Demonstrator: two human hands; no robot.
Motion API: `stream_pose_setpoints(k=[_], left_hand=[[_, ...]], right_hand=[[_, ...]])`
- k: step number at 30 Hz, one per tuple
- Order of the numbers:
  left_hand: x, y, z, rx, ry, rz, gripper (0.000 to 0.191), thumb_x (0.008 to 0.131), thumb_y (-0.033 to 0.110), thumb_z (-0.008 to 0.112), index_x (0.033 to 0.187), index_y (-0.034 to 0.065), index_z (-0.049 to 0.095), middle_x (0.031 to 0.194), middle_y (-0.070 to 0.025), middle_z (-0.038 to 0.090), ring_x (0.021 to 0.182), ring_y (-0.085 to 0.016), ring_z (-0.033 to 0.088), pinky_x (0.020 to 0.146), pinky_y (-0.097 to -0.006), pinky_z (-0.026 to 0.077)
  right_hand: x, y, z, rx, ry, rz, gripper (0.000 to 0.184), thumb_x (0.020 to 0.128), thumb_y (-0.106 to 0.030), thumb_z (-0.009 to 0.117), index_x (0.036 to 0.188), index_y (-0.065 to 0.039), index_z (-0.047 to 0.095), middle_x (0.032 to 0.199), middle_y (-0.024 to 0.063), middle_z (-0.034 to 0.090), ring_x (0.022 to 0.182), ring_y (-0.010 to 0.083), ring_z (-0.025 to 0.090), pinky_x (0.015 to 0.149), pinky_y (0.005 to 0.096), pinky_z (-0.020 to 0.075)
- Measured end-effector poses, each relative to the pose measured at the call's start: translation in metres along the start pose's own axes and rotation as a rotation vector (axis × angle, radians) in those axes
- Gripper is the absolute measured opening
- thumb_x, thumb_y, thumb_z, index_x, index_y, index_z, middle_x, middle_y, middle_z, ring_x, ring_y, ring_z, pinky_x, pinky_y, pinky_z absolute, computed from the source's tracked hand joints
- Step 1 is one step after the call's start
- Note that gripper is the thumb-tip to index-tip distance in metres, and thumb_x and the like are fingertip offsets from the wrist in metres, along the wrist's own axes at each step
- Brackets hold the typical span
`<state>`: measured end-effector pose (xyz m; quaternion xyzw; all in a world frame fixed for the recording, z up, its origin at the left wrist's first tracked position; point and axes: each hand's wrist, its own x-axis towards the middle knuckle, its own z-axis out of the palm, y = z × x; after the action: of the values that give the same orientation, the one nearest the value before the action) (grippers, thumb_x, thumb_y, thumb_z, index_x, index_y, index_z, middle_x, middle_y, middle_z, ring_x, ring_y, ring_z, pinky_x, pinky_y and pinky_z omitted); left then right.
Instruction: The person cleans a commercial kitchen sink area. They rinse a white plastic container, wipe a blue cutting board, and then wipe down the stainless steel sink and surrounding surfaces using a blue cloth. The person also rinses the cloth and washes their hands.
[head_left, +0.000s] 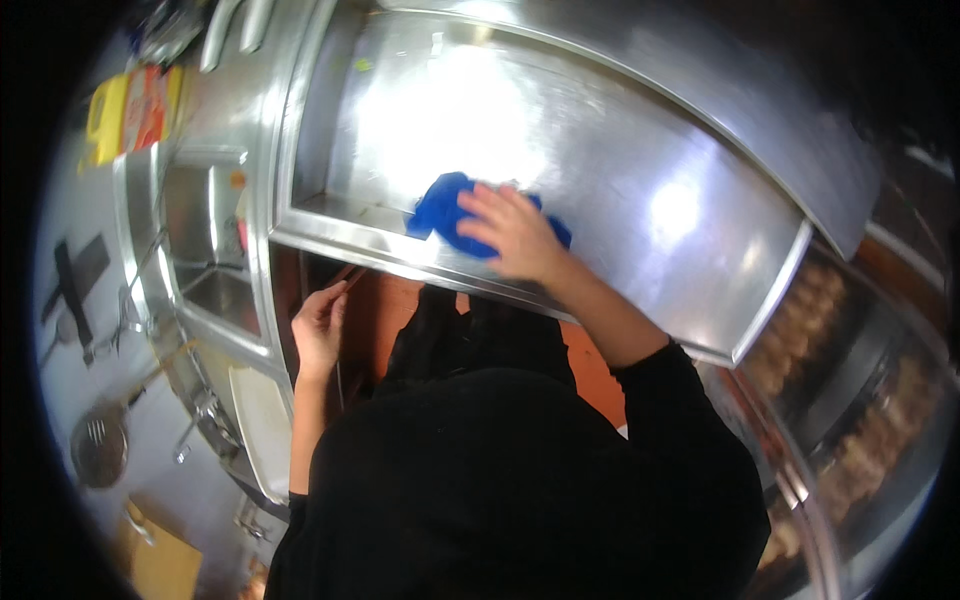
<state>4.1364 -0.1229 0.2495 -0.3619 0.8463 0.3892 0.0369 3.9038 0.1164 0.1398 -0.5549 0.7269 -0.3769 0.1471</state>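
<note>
A blue cloth lies bunched on the stainless-steel worktop, close to its near raised rim. My right hand rests over the cloth, fingers spread and slightly blurred, with part of the cloth hidden beneath the palm. Below that rim, at the worktop's near left corner, is my left hand. Its thumb and fingers are drawn together beside a thin brownish strip; whether they grip it cannot be made out. Bright reflections wash out part of the steel surface.
Left of the worktop are a steel sink, a yellow jug with a red label and a pale tray. Utensils and a pan hang on the far-left wall. At right, a glass-fronted case contains blurred brown items.
</note>
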Motion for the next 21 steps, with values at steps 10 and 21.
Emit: stream_pose_setpoints(k=[10,21], left_hand=[[0.013,0.002,0.018,0.021,0.055,0.058,0.016,0.085,0.003,0.063,0.1,0.0011,0.067,0.089,-0.0149,0.067,0.076,-0.021,0.066,0.069,-0.0278,0.051],[0.004,-0.03,-0.031,0.006,0.133,-0.021,0.018,0.084,0.003,0.063,0.101,0.0018,0.067,0.091,-0.0144,0.066,0.077,-0.024,0.065,0.07,-0.0303,0.051]], right_hand=[[-0.341,0.03,-0.1,-0.558,0.801,1.147,0.067,0.073,-0.023,0.062,0.134,-0.002,0.042,0.145,0.0263,0.026,0.133,0.0409,0.028,0.108,0.0494,0.0277],[0.128,0.042,-0.019,-0.123,0.342,0.166,0.059,0.072,-0.002,0.062,0.129,-0.009,0.049,0.139,0.0197,0.035,0.124,0.0398,0.036,0.105,0.0483,0.0282]])
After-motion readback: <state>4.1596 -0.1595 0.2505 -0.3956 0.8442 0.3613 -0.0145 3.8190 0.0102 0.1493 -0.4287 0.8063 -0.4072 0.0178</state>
